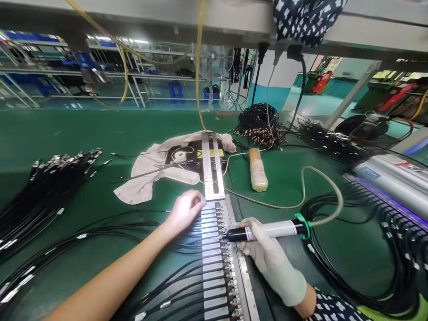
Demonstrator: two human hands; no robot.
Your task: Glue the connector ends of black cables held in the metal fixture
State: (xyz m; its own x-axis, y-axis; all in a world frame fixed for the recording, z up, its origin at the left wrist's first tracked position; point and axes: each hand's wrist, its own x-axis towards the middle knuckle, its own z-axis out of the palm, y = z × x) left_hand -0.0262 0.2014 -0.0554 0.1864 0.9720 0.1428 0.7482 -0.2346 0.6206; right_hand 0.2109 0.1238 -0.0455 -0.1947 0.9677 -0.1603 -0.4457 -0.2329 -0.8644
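Observation:
A long metal fixture (211,276) runs up the middle of the green bench, with a row of black cables (187,285) laid across it and their small metal ends along its right side. My bare left hand (185,209) rests at the fixture's upper left edge, fingers bent together near the top cables; whether they pinch a cable is too small to tell. In my gloved right hand (264,252) is a syringe-like dispenser (274,229), black at the front and white behind, held almost level. Its tip points left at the cable ends. A pale tube leaves its green rear end.
Cable bundles lie at the left (43,191), far right and back. A white cloth (143,174) surrounds a black device behind the fixture. A wrapped block (258,171) sits right of it. A silver machine (394,178) stands at the right. Yellow hoses hang from above.

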